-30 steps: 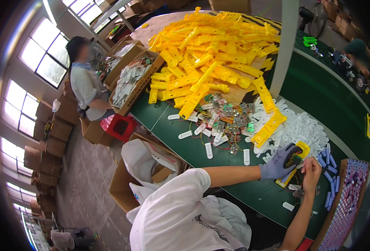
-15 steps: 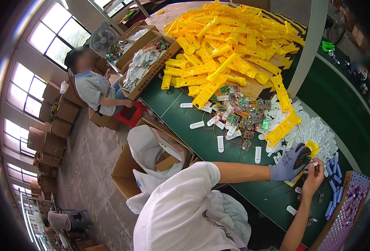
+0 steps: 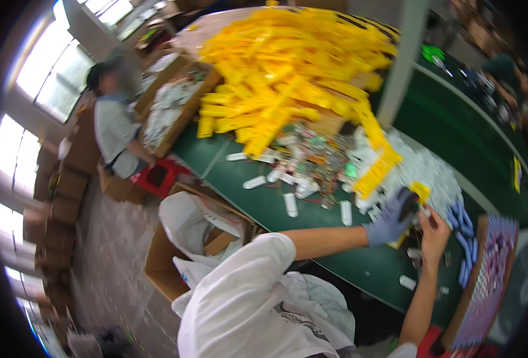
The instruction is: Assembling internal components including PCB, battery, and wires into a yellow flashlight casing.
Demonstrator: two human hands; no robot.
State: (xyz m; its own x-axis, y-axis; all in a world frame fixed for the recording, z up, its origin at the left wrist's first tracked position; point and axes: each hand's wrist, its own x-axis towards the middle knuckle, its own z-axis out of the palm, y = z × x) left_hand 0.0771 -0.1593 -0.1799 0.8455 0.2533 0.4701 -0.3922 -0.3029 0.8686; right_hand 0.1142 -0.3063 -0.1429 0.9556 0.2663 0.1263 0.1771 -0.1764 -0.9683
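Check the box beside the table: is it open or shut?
Open: the box flaps stand up, a white bag spilling out.

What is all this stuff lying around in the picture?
table: one, green, centre
yellow plastic pieces: a large heap, far side of the table
white capsules: several, scattered mid-table
blue pieces: a small cluster, right
cardboard boxes: two, brown, left table edge
seated person: one, grey top, left
red stool: one, beside that person
left hand: grey glove, gripping a yellow piece
right hand: bare, touching it
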